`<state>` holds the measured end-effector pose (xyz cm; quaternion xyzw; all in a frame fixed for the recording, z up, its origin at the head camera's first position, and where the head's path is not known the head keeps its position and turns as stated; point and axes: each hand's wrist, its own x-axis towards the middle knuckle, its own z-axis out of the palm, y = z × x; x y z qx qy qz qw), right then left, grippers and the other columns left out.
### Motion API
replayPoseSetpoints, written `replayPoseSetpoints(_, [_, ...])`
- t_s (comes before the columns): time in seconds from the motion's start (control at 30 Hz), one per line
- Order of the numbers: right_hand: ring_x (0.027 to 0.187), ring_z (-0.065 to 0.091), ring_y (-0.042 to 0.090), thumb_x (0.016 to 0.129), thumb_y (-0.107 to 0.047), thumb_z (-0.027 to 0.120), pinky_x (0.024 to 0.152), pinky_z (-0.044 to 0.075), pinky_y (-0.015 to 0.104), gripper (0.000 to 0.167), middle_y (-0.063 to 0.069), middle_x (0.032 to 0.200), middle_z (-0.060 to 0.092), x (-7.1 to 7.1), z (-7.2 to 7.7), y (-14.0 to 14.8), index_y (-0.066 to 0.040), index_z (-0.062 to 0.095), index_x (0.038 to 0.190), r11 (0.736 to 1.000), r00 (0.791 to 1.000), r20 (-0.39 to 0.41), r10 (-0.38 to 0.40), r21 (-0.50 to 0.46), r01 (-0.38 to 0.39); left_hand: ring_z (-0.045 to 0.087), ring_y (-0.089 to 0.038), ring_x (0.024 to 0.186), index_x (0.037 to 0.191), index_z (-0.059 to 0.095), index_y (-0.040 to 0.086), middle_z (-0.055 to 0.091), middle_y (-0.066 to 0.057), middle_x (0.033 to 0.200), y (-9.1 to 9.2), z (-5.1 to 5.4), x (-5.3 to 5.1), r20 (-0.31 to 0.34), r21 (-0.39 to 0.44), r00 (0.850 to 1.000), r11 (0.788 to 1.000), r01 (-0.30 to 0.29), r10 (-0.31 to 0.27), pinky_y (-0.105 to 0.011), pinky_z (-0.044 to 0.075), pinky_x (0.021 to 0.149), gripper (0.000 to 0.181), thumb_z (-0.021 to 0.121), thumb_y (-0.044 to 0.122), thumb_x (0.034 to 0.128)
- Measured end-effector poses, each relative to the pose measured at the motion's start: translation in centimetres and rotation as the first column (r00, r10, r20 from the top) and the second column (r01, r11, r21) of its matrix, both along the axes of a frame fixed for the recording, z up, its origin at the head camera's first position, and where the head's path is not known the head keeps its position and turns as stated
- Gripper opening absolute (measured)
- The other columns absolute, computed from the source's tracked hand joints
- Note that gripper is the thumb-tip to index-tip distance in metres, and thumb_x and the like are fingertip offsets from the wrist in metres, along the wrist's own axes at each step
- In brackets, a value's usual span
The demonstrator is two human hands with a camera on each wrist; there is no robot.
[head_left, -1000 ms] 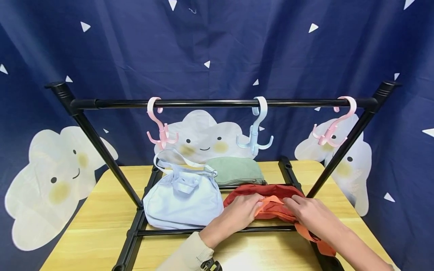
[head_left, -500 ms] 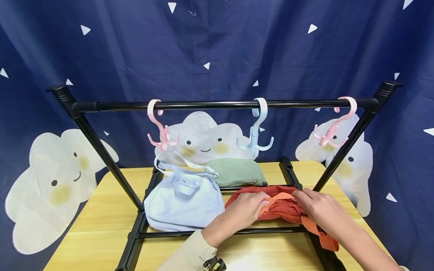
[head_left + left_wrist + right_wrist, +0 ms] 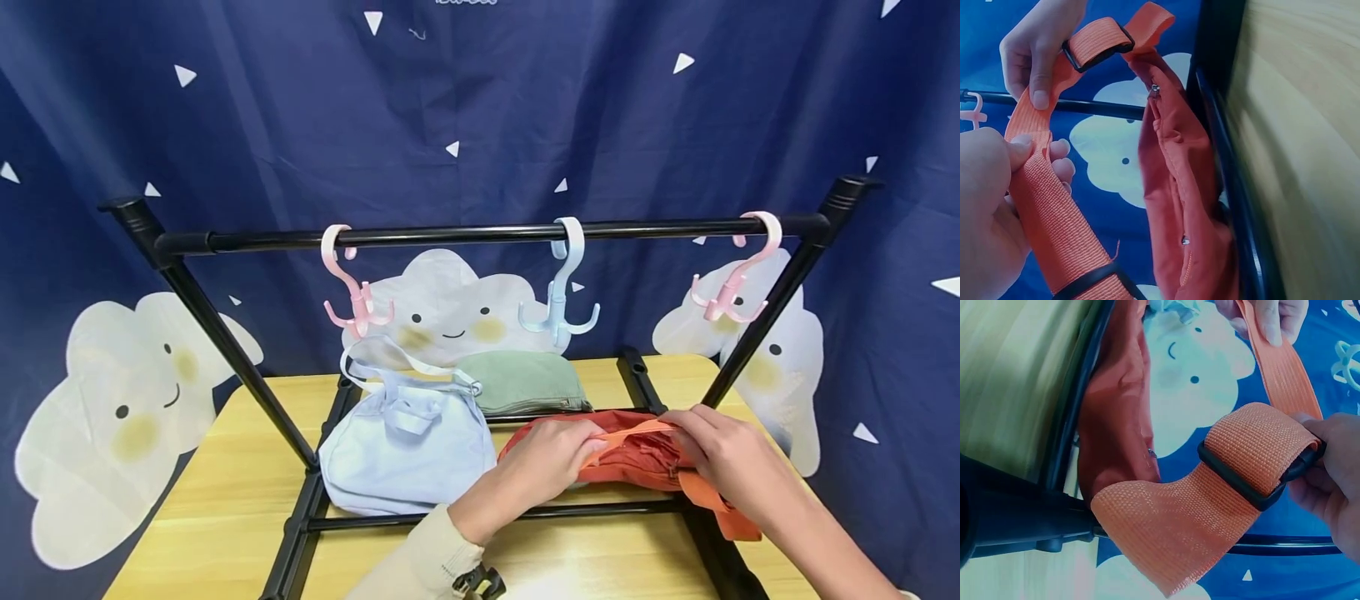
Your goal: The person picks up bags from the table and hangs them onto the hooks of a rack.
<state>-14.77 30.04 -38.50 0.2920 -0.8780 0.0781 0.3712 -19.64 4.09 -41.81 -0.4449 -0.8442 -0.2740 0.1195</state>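
A red zippered bag (image 3: 637,467) lies on the rack's lower bars at the right, with a wide orange strap (image 3: 633,432) lifted above it. My left hand (image 3: 536,462) pinches the strap between thumb and fingers. Farther along, my right hand (image 3: 731,450) grips the same strap beside a black slider buckle (image 3: 1241,481). Between the hands the strap runs fairly straight. Past the right hand, an orange strap loop (image 3: 720,504) hangs down to the right. Zip pulls (image 3: 1155,91) show on the bag in the left wrist view. Both hands partly cover the bag in the head view.
A pale blue bag (image 3: 408,450) stands left of the red one, and a green zip pouch (image 3: 521,382) lies behind. From the black top bar (image 3: 450,237) hang a left pink hook (image 3: 360,307), a blue hook (image 3: 558,312) and a right pink hook (image 3: 726,296).
My right hand has shifted right and slightly up, drawing the strap longer and straighter. The left hand has moved slightly right, and the bag's right end has shifted right.
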Motion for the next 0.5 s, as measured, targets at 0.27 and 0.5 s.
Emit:
replayPoseSetpoints(0.27, [0.058, 0.054, 0.001, 0.11, -0.05, 0.032, 0.054, 0.053, 0.018, 0.058, -0.007, 0.075, 0.066, -0.1, 1.1, 0.3, -0.014, 0.075, 0.097, 0.999, 1.0, -0.028, 0.01, -0.042, -0.011, 0.049, 0.003, 0.065, 0.098, 0.067, 0.02, 0.06, 0.014, 0.074, 0.6, 1.0, 0.3, -0.043, 0.038, 0.998, 0.998, -0.045, 0.047, -0.01, 0.043, 0.067, 0.025, 0.049, 0.032, 0.1101])
replayPoseSetpoints(0.5, [0.06, 0.052, 0.001, 0.11, -0.049, 0.031, 0.057, 0.055, 0.019, 0.059, -0.006, 0.077, 0.065, 0.0, 1.9, 0.5, -0.011, 0.074, 0.099, 0.999, 0.999, -0.034, -0.005, -0.053, 0.003, 0.052, 0.004, 0.064, 0.101, 0.07, 0.019, 0.063, 0.013, 0.074, 0.9, 1.8, 0.1, -0.118, 0.035, 0.99, 0.997, -0.074, 0.077, -0.011, 0.046, 0.064, 0.027, 0.049, 0.032, 0.1107])
